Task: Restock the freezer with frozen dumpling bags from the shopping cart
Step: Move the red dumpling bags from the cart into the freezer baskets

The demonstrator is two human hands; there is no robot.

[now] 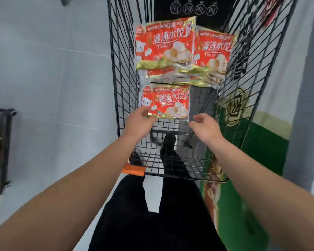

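A black wire shopping cart [123, 84] stands in front of me with several red and gold dumpling bags inside. The nearest bag [169, 102] lies closest to me. My left hand [140, 124] pinches its lower left corner. Just off the bag's lower right corner, my right hand [205, 127] hovers with loosely curled fingers and holds nothing. A stack of bags [163, 48] lies farther in, with another bag [214, 53] leaning at its right.
The cart's orange handle end [133, 170] is near my waist. A wall with green and printed panels [261, 151] runs close along the cart's right side. Grey tiled floor [53, 78] spreads to the left. A dark rack [0, 142] stands at the far left edge.
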